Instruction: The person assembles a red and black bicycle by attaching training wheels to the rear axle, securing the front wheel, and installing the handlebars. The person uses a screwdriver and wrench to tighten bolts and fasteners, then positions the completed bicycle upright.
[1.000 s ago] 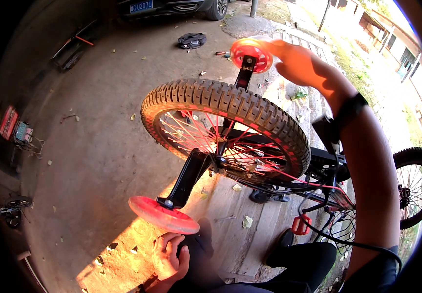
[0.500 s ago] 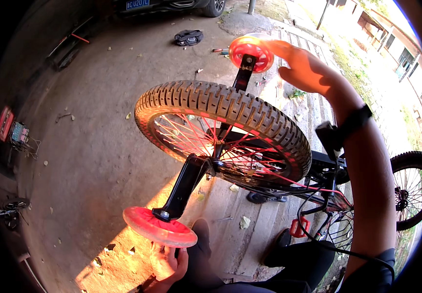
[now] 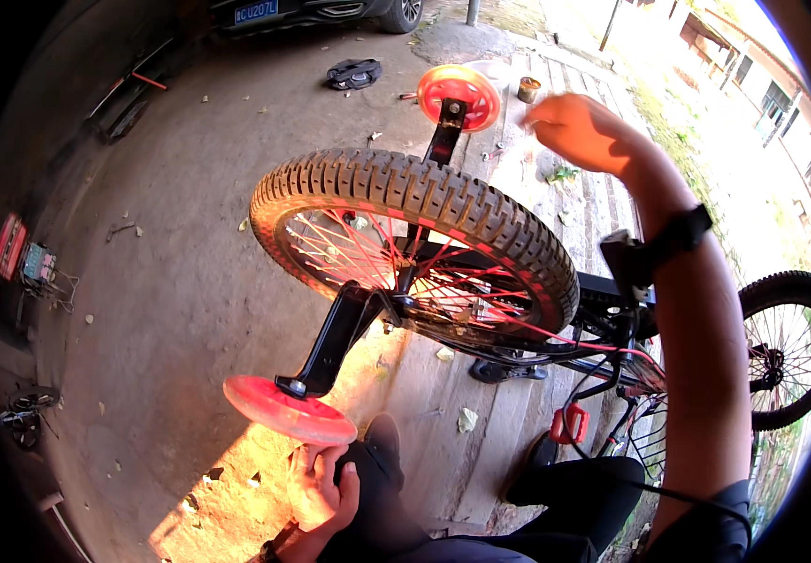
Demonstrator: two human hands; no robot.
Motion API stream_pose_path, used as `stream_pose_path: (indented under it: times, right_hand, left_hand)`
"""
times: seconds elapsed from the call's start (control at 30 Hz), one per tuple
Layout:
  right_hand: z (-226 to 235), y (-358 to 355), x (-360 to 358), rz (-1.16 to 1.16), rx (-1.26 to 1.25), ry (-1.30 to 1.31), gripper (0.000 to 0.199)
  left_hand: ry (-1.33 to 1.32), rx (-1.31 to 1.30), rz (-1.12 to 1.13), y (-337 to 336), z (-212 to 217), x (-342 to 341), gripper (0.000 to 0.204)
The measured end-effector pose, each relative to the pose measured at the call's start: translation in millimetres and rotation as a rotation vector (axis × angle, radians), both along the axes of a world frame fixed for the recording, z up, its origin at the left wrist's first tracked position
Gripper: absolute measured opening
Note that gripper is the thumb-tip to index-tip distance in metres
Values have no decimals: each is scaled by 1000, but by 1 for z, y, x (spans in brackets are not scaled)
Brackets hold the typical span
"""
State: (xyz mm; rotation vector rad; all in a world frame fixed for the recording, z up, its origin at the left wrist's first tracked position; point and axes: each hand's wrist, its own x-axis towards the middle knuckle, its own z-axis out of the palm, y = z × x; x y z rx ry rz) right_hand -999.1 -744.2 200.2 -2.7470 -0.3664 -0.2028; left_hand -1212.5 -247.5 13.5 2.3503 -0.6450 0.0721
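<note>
A small bicycle lies upside down in front of me, its knobbly black rear tyre [image 3: 424, 192] with red spokes uppermost. Two red training wheels sit on black brackets: the far one [image 3: 459, 97] sticks up, the near one [image 3: 288, 411] hangs low toward me. My right hand [image 3: 579, 131] is raised to the right of the far training wheel, apart from it, blurred and holding nothing. A black watch [image 3: 678, 235] is on that wrist. My left hand [image 3: 326, 483] rests on my dark-trousered knee just below the near training wheel, fingers draped loosely.
The bicycle's front wheel [image 3: 790, 347] stands at the right edge. On the concrete ground beyond lie a black bag [image 3: 354, 72] and a small can [image 3: 528, 89]. A parked car [image 3: 312, 9] is at the top, and a red box [image 3: 8, 246] with wires at the left.
My right hand has come off the far training wheel and swung to the right. The left hand stays on the knee under the near training wheel.
</note>
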Motion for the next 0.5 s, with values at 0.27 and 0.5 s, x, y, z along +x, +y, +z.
stream_pose_path:
  times: [0.27,0.5]
  right_hand:
    - [38,17,-185,-305,-2,-9,28]
    - [-67,20,-353,-530,499,149,26]
  left_hand:
    - [-18,6,0,4,3,-14,25]
    - [11,59,2,-2,8,-39,23]
